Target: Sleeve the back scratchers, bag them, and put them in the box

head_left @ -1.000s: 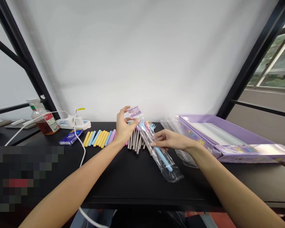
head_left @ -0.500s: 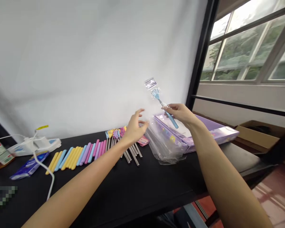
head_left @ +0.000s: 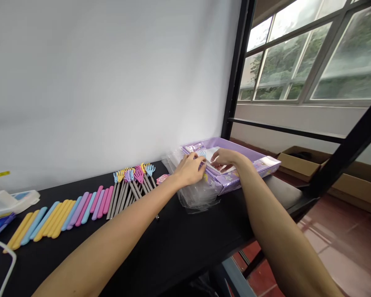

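Both my hands are at the purple box [head_left: 259, 165] on the right end of the black table [head_left: 185, 243]. A bagged blue back scratcher [head_left: 201, 153] lies across the box's left end, its blue claw head showing between my hands. My left hand [head_left: 190, 169] has bent fingers on the near end of the bag, by the box's edge. My right hand [head_left: 226, 158] reaches in from the right, fingers closed on the bag over a white sheet [head_left: 212, 152] inside the box.
A stack of empty clear bags [head_left: 194, 197] lies just left of the box. Further left are several metal scratcher rods with coloured claw heads [head_left: 132, 185] and a row of pastel handles [head_left: 62, 212]. A cardboard box [head_left: 299, 161] sits on the red floor at right.
My view swung right. My right hand lifted the bagged scratcher off the table, carried it up and right, then lowered it into the purple box. My left hand followed to the box.
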The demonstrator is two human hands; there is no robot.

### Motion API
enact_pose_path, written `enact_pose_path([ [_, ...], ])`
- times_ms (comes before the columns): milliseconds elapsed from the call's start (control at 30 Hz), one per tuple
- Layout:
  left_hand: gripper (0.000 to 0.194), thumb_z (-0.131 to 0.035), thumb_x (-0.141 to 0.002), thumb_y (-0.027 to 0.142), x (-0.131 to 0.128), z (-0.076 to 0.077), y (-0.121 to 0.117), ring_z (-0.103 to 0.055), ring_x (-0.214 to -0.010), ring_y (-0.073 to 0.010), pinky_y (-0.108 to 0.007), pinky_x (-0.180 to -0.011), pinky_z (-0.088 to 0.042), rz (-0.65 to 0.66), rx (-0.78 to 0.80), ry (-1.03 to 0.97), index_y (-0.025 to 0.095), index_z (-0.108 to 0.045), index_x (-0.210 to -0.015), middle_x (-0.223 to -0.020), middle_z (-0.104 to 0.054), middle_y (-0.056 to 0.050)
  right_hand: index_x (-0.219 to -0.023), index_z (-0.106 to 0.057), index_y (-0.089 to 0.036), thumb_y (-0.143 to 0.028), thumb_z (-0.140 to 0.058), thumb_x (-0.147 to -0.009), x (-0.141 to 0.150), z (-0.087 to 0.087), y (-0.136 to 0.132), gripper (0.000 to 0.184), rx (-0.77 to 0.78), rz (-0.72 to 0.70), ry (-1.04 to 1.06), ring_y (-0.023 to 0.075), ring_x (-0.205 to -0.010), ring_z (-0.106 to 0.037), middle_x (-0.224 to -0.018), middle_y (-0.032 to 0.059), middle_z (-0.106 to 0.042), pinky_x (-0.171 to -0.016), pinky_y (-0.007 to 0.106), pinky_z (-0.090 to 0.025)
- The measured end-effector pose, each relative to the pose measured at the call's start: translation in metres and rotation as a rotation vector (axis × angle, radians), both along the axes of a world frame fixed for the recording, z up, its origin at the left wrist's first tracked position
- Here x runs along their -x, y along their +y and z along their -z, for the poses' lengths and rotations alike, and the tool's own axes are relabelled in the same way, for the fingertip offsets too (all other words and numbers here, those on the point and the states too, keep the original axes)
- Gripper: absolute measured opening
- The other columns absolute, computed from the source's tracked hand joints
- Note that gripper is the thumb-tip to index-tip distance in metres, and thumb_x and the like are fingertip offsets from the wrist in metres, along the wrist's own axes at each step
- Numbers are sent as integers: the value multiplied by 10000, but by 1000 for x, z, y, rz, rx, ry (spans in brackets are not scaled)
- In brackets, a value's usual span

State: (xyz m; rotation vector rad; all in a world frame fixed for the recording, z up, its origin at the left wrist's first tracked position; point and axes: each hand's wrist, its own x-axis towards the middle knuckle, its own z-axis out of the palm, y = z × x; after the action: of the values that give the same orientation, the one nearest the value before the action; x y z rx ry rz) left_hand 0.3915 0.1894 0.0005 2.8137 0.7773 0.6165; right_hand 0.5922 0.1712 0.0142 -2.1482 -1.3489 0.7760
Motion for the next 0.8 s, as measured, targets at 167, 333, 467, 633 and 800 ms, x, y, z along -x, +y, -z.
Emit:
enact_pose_path([
  [167,378,-395,-991,339,-3,-4,0,-491,-1254,-293,-423,-1091,-407,-9,-53,49,200,-614,-1266,-1307,-553,-110,-1134,-693,-126,-115,-763,-738,-6,6,1,402,34,-35,-88,217,-742,-717,-812,88,-737,-642,318,-611],
  [333,419,-404,-990,363,4,-8,-4,-491,-1263,-308,-437,-1082,-411,-12,-68,99,183,-574,-1328,-1346,-533,-127,-1281,-653,-132,-179,-851,-681,0,-6,-9,634,-191,-54,-294,299,-1054,-679,-1193,164,-693,-925,401,-547],
  [467,424,-405,-986,350,26,-17,-10,-512,-1245,-324,-453,-1039,-439,-10,-146,166,178,-569,-1337,-1327,-550,-139,-1246,-670,-171,-277,-672,-892,35,-19,-17,370,-513,-156,-398,215,-1109,-639,-1247,97,-679,-1026,338,-455],
  [633,386,-405,-970,345,97,-39,-16,-590,-1130,-312,-406,-886,-500,-109,-171,254,216,-635,-1253,-1279,-585,-121,-1006,-731,-175,-259,-615,-905,104,-32,-11,175,-816,-475,-349,169,-864,-675,-988,53,-745,-806,296,-511],
  [800,393,-437,-963,402,194,-51,-16,-641,-996,-248,-353,-861,-492,-158,-49,223,238,-642,-1255,-1259,-587,-94,-1025,-732,-195,-319,-624,-900,169,-50,-1,206,-671,-738,-344,169,-847,-676,-911,41,-740,-771,286,-496],
])
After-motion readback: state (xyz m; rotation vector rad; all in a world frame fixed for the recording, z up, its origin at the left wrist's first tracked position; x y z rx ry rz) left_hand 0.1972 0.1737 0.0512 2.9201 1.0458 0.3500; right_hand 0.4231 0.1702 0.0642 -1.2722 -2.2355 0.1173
